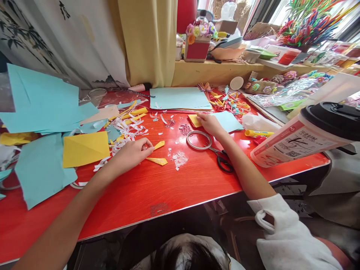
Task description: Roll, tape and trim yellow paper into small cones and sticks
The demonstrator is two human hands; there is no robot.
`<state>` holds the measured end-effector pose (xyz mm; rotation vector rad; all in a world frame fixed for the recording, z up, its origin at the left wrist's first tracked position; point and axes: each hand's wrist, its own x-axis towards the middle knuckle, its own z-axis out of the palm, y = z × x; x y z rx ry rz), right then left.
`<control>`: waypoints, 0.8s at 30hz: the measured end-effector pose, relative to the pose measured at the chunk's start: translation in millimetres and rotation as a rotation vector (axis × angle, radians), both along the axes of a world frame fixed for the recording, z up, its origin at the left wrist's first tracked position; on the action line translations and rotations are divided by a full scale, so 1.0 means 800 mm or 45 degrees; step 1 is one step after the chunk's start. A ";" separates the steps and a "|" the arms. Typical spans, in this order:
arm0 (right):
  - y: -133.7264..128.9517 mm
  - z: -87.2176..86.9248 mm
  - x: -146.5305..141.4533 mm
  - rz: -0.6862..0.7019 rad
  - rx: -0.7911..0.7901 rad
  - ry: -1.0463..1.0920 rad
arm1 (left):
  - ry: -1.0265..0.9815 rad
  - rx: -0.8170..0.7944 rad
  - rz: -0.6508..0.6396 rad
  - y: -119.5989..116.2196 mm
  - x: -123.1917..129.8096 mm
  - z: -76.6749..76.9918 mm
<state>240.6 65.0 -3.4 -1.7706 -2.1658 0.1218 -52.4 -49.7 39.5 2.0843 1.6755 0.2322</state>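
We seem to be at a paper-handling step: our left hand (pixel 135 152) pinches a folded yellow strip (pixel 159 145) at nine o'clock from the tape roll (pixel 198 148). Our right hand (pixel 210 124) touches a small yellow paper (pixel 193 120) at twelve o'clock from it, but we can't tell if it grips; the next move calls for a soft touch.

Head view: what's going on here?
At a red table, a person's left hand pinches a small folded yellow paper piece, with a second folded piece lying just nearer the person. The right hand is at some flat yellow paper. A roll of tape and black-handled scissors lie nearer the person than that hand.
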 end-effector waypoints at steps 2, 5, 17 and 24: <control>0.000 -0.001 0.002 0.014 -0.001 -0.012 | 0.011 -0.026 -0.014 -0.001 0.000 0.000; -0.002 -0.001 0.003 0.035 0.008 -0.035 | -0.001 -0.047 -0.029 -0.002 0.001 0.000; -0.012 -0.010 -0.007 -0.171 0.230 0.070 | -0.055 0.079 0.009 -0.003 0.009 -0.012; -0.044 0.039 -0.027 -0.012 0.390 0.967 | -0.346 0.246 0.045 -0.008 0.015 -0.008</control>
